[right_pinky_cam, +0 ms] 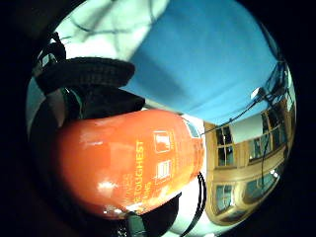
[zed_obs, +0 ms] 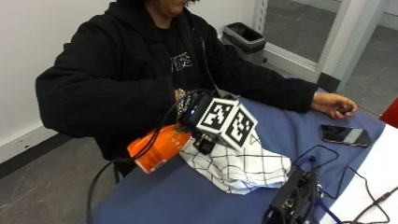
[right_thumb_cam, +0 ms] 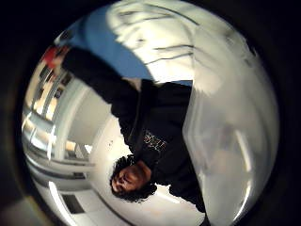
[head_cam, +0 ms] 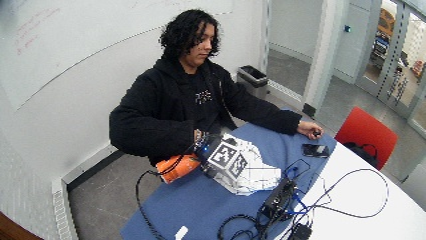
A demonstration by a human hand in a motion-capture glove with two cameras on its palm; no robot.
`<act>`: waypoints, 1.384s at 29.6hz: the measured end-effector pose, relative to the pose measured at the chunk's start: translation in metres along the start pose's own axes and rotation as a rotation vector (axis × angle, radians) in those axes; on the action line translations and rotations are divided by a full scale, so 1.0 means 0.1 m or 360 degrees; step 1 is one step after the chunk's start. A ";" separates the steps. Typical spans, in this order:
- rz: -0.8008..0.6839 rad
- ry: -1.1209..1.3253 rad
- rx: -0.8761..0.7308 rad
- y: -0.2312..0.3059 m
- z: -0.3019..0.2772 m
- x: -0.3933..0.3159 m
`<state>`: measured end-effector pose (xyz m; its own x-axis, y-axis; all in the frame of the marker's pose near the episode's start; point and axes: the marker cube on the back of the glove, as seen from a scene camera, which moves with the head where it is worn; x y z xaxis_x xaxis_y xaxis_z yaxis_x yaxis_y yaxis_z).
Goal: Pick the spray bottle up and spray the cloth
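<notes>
- A person in a black hooded jacket is sitting at a counter (zed_obs: 187, 196) covered with a blue cloth-like surface; places below are given relative to the crumpled white cloth with a black grid pattern (zed_obs: 239, 165) that is lying on this counter.
- The gloved right hand (zed_obs: 202, 119) is hovering just above the near edge of that white cloth, on the side toward the person's body.
- This hand is holding an orange plastic spray bottle (zed_obs: 159, 147), tipped onto its side so that its rounded body is sticking out past the counter's edge, away from the white cloth.
- In the little-finger-side palm view the orange bottle (right_pinky_cam: 131, 165) is filling much of the picture, with pale printed lettering on its side, and black-gloved fingers (right_pinky_cam: 86, 74) are curling around it.
- The bottle's nozzle end is hidden behind the hand, so where it is pointing cannot be told.
- The bare left hand (zed_obs: 332, 103) is resting on the counter well beyond the white cloth, with something small and dark in it.
- A dark flat phone (zed_obs: 344, 135) is lying near that bare hand.
- A black electronic box (zed_obs: 289, 198) with cables is sitting just beside the white cloth, on the side away from the person.
</notes>
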<state>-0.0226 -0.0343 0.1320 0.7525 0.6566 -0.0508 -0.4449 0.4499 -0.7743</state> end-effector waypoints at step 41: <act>-0.1628 -0.0913 0.1340 -1.41 -1.07 -1.86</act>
<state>-0.0473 -0.2845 0.1832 0.7055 -0.1088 0.7004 -0.1415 0.9467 0.2895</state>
